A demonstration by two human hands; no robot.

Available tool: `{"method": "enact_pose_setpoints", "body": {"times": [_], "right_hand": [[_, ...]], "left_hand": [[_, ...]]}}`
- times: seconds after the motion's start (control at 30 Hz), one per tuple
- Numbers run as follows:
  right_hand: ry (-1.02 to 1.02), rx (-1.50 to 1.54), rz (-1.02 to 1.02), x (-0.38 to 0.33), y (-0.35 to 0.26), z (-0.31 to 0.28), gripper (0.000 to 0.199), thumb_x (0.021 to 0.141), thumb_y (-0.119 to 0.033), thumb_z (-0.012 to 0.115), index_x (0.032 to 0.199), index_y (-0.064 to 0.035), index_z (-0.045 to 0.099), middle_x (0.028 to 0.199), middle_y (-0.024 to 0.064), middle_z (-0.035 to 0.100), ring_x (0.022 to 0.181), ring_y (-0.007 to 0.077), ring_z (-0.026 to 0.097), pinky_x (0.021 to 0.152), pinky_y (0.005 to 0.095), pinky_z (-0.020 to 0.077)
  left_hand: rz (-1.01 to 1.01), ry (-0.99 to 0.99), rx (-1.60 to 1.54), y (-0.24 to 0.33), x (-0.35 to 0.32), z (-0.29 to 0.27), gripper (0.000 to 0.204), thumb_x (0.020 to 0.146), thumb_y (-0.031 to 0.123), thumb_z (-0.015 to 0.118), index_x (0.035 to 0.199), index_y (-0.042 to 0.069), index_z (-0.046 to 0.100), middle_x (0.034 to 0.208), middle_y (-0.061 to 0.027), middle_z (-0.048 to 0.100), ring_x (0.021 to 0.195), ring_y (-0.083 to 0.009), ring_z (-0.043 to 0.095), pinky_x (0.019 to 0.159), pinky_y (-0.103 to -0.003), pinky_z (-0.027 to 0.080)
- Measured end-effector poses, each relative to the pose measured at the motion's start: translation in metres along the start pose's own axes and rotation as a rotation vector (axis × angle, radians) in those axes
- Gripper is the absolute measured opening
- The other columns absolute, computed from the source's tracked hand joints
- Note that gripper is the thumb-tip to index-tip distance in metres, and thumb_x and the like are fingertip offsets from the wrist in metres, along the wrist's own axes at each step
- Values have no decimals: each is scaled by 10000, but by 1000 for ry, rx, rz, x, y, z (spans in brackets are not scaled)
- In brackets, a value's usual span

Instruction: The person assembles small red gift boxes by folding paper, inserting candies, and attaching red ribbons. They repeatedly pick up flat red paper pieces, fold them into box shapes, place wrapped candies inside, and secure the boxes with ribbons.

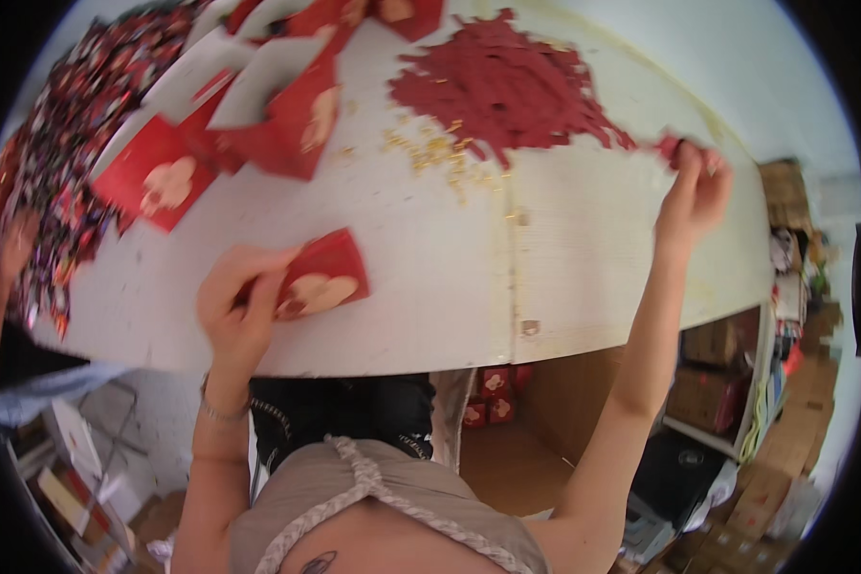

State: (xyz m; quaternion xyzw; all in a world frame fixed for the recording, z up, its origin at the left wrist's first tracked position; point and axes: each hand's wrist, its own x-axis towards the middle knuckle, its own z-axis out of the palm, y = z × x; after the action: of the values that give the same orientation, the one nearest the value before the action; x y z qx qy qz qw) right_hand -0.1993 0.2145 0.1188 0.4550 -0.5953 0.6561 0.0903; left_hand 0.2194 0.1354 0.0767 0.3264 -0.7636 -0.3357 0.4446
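Observation:
My left hand (239, 301) is closed around a small red box (330, 273) with a pale rounded print, holding it just over the near left part of the table. At the far right, my right hand (695, 196) pinches a red strip (670, 148), blurred by motion, with a dark spot near the fingertips. Left of that hand lies a heap of dark red strips (512, 91), some trailing toward it. Small gold pieces (430, 153) are scattered at the heap's near left edge.
Open red boxes with white insides (167, 177) stand at the far left. Beyond them spreads a pile of shiny multicoloured pieces (67, 143), with another person's hand (17, 244) beside it. A cardboard carton (517, 459) with red boxes sits below the white table (430, 325). Cartons (784, 430) line the right.

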Motion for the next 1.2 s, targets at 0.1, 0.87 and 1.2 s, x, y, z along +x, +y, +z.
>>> {"method": "enact_pose_setpoints", "body": {"times": [0.1,0.87,1.2], "right_hand": [[-560,357,19,-105,-100,60,160,814,120,579,904,-9,555,851,110,653,810,153,650,678,252,519],[-781,-152,-223,-48,24,266,204,837,-63,537,1014,-46,635,1006,125,611,862,271,618,746,361,517],[-649,-498,-291,-44,25,239,141,788,-112,609,894,-52,679,912,73,659,822,276,626,703,363,511]], "left_hand": [[137,14,-154,-13,12,12,135,805,-86,571,872,8,641,829,-93,640,703,-169,582,632,-248,451],[331,17,-224,-19,14,24,237,564,-25,765,765,43,660,831,-74,673,685,-185,610,609,-277,518],[303,2,-210,-10,22,20,205,622,8,770,791,32,658,867,-87,677,680,-195,607,575,-268,480]]}}
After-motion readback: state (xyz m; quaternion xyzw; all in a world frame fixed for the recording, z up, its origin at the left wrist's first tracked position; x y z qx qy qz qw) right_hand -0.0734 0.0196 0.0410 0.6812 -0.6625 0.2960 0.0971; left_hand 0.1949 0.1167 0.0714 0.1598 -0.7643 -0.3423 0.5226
